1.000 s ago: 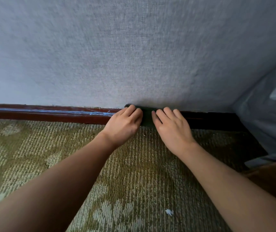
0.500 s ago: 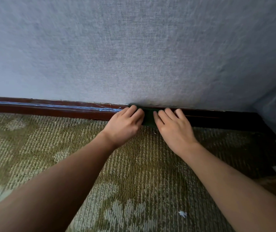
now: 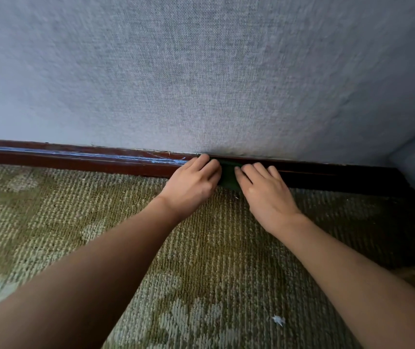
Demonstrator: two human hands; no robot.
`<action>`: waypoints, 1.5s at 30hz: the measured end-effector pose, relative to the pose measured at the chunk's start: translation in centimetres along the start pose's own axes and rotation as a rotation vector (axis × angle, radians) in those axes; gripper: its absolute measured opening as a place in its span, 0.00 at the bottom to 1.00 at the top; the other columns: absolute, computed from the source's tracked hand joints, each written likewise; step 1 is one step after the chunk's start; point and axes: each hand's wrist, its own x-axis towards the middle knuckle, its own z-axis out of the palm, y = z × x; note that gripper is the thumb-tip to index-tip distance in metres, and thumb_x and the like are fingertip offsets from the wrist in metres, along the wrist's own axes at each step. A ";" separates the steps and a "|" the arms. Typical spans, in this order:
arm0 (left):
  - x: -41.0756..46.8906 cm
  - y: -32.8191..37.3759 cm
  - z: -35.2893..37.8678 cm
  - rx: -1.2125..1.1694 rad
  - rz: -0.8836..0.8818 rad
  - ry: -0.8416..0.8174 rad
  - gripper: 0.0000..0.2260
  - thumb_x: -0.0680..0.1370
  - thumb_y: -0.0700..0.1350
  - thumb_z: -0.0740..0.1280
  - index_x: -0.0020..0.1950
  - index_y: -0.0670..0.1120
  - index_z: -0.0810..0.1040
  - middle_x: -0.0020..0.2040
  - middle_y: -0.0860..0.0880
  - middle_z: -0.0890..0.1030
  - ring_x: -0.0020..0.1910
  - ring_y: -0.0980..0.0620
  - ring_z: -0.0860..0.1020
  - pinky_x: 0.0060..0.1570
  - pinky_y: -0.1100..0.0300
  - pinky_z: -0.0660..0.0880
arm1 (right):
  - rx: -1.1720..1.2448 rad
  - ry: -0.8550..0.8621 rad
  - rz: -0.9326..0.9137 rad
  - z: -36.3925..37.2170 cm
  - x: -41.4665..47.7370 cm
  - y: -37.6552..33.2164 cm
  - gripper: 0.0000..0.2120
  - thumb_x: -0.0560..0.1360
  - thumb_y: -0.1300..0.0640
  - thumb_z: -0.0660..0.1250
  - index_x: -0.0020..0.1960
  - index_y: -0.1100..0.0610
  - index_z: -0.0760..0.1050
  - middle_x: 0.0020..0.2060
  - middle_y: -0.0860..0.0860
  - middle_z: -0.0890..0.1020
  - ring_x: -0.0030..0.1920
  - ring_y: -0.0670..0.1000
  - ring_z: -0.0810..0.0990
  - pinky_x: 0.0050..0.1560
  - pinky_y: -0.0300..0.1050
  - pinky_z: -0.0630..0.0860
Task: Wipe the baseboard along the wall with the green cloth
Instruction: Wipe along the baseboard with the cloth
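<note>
Head view: the green cloth (image 3: 227, 176), likely soft and limp, handles best held at its ends, left hand (image 3: 191, 183) fingers curled on it, right hand (image 3: 264, 195) fingers pressing straight against the baseboard (image 3: 75, 159).

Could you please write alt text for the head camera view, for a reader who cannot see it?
A person's left hand and right hand hold a dark green cloth against the dark reddish-brown wooden baseboard, where a grey woven wall meets olive patterned carpet.

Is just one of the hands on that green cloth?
No, the left hand and the right hand are both on the green cloth, pressing it against the baseboard.
</note>
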 end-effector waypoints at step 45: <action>0.5 0.8 -1.5 0.058 0.024 -0.015 0.16 0.72 0.38 0.54 0.42 0.38 0.82 0.39 0.45 0.80 0.38 0.46 0.79 0.37 0.59 0.76 | -0.331 0.008 -0.032 -1.2 -0.1 0.3 0.13 0.70 0.58 0.61 0.50 0.56 0.81 0.39 0.48 0.79 0.42 0.50 0.78 0.42 0.42 0.72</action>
